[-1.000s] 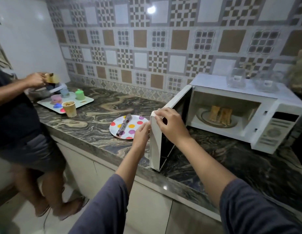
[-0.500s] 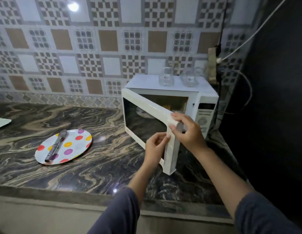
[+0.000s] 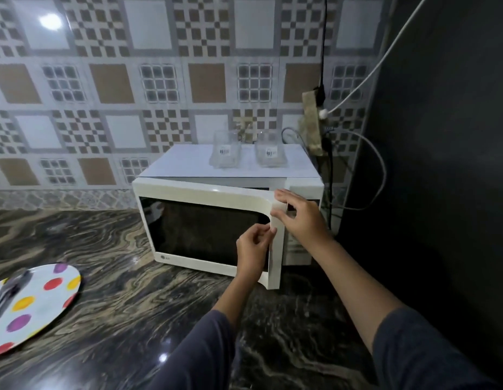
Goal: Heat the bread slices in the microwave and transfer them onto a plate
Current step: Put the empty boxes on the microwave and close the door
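Swung nearly shut since half a second ago, the microwave door (image 3: 205, 229) stands just ajar. Both the left hand (image 3: 254, 246) and right hand (image 3: 299, 218) pinch its free edge; the bread is hidden inside. Near the counter's (image 3: 149, 299) left edge lies the dotted plate (image 3: 44, 299).

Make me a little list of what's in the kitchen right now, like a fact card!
microwave: white, on the counter, door nearly closed, not fully shut
left hand: fingers on the door's free edge
right hand: gripping the door's upper corner
bread: not visible behind the dark door window
plate: polka-dotted, on the counter at left, a utensil lying on it
glass jars: two, on top of the microwave
counter: dark marbled stone
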`<move>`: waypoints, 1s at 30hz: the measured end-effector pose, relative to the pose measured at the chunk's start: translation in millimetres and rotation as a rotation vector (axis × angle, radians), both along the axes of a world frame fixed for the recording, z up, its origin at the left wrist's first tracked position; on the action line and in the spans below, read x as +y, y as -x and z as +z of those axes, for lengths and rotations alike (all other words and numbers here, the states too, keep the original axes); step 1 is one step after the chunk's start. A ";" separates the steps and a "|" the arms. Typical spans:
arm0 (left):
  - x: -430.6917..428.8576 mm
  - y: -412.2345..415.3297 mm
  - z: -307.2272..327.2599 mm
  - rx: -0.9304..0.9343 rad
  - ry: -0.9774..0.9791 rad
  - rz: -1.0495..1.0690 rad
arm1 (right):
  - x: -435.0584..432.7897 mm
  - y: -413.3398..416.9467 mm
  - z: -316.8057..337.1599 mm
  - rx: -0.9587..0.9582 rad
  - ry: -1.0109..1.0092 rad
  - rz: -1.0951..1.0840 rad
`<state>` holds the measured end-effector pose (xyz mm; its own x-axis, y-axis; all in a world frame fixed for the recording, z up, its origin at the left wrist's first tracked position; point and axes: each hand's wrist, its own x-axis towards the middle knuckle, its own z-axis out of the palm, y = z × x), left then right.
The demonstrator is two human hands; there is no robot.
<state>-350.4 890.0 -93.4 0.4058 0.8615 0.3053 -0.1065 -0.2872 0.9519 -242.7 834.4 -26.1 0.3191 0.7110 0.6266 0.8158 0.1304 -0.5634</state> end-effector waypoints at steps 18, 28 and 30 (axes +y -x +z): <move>23.9 -48.8 -38.0 0.122 -0.161 0.049 | 35.4 -72.6 -22.0 -0.548 0.204 -0.340; 33.7 -57.3 -43.1 0.270 -0.266 0.109 | 46.5 -79.9 -30.1 -0.562 0.065 -0.362; 34.8 -59.5 -41.3 0.305 -0.268 0.121 | 48.3 -81.3 -28.5 -0.560 0.034 -0.362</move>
<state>-291.0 924.8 -134.7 0.4126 0.8150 0.4069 0.2184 -0.5222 0.8244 -161.4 882.7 -54.7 0.1740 0.6427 0.7461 0.9753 -0.2171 -0.0404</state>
